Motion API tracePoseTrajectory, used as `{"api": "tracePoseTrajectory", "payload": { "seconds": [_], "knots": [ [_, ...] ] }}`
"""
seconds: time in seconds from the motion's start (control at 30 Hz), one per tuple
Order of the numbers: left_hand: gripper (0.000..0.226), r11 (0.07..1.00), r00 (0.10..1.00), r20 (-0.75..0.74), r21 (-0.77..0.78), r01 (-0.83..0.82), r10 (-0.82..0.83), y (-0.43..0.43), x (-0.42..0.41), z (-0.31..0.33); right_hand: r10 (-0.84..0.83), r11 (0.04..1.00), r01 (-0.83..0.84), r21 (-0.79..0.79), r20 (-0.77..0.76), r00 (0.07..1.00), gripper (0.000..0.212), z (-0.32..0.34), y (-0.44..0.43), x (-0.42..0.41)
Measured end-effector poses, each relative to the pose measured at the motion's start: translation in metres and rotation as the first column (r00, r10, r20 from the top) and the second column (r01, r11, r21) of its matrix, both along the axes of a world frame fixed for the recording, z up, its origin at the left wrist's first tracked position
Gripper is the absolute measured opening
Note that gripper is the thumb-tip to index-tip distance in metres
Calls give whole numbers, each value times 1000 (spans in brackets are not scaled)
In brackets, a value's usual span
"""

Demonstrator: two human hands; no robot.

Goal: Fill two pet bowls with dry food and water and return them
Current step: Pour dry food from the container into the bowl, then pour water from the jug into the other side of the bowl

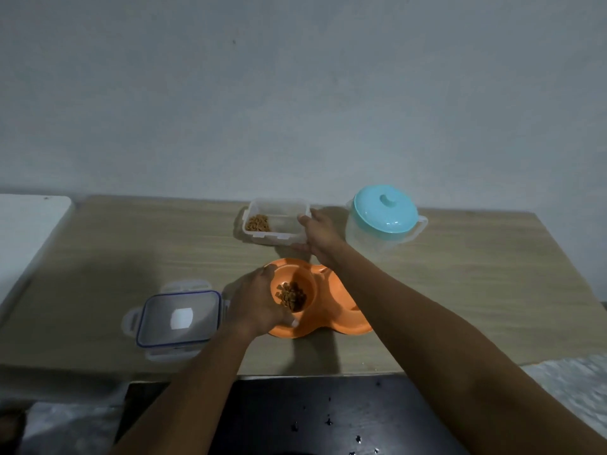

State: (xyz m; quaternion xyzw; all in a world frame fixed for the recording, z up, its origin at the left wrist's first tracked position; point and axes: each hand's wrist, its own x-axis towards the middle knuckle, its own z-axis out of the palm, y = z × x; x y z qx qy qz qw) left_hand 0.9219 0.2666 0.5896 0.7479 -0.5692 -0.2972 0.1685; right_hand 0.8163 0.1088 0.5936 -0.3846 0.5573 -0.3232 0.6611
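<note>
Where the orange double pet bowl (pixel 323 318) sits near the front edge of the wooden table (pixel 131 244), its left well holds a small heap of brown dry food (pixel 291 296), while the right well is largely hidden beneath the right forearm, so its contents cannot be told. The left hand (pixel 254 305) is clamped on the bowl's left rim, thumb on the near edge. Beyond the bowl, a clear plastic food container (pixel 276 221) stands open with a little kibble gathered at its left end; the right hand (pixel 320 236) wraps its right end, thumb on the top rim and fingers along the near wall. To the right of this container stands a clear pitcher with a turquoise lid (pixel 384 213). To the left of the bowl, the container's blue-sealed lid (pixel 179 318) lies flat on the table.
</note>
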Motion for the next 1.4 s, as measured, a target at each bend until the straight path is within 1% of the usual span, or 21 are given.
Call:
{"api": "tracePoseTrajectory", "payload": {
  "seconds": [0.13,0.23,0.3,0.33,0.43,0.53,0.6,0.63,0.67,0.73,0.8,0.87,0.93,1.0,1.03,1.07,1.13,1.17,1.23,1.3,1.4],
  "knots": [
    [110,1000,999,-34,-5,4,-4,-1,1,0,20,999,-21,43,18,1000,60,-28,-14,3],
    [113,1000,999,-53,-1,-3,3,2,0,1,-14,1000,13,27,34,999,53,-31,-13,0],
    [114,1000,999,-47,20,-2,3,2,0,2,-40,999,40,11,11,999,47,-36,-14,-2],
    [116,999,999,-44,38,-1,3,0,-1,2,-46,999,46,10,2,999,47,-36,-14,-3],
    [122,997,1000,-13,79,-1,2,-1,-3,5,-25,999,23,-23,-70,997,56,-26,-2,-11],
    [129,988,999,42,152,-4,-3,-4,-8,8,-23,980,-23,-198,-229,973,54,-1,27,-24],
    [132,983,993,118,185,-4,-18,-6,-14,11,-64,933,-41,-356,-280,958,45,14,51,-38],
    [134,981,989,148,192,-5,-24,-7,-18,12,-96,895,-46,-443,-292,952,39,21,63,-48],
    [138,980,986,163,200,-4,-30,-8,-24,14,-136,855,-38,-518,-295,946,33,28,74,-58],
    [140,974,986,165,228,0,-39,-13,-33,16,-246,784,32,-620,-264,933,24,39,86,-76],
    [134,968,980,189,251,10,-59,-19,-49,19,-377,721,135,-680,-222,899,21,51,86,-100],
    [127,965,972,228,263,-2,-60,-26,-65,22,-488,676,205,-708,-222,844,22,56,75,-125],
    [123,961,971,237,274,-23,-44,-32,-78,23,-566,667,227,-710,-284,774,27,58,58,-149],
    [121,961,971,237,276,-32,-36,-35,-88,21,-558,725,197,-660,-396,729,37,58,40,-169],
    [120,963,971,239,267,-38,-28,-36,-92,20,-513,772,172,-611,-441,736,43,56,31,-178],
    [120,966,970,244,253,-45,-18,-37,-95,18,-448,819,141,-556,-467,762,50,54,21,-185],
    [120,972,969,249,226,-69,11,-38,-100,15,-297,893,61,-447,-481,825,61,52,5,-195],
    [120,974,969,244,214,-80,26,-38,-101,13,-241,909,18,-416,-489,839,61,50,0,-197],
    [120,974,970,236,202,-104,55,-38,-102,10,-209,916,-6,-401,-491,846,57,48,-6,-201],
    [120,971,968,243,206,-123,71,-39,-103,9,-205,929,34,-368,-435,877,57,45,-7,-204],
    [121,968,965,245,204,-145,93,-40,-105,6,-148,958,50,-283,-338,929,64,41,-5,-207]
  ]
}}
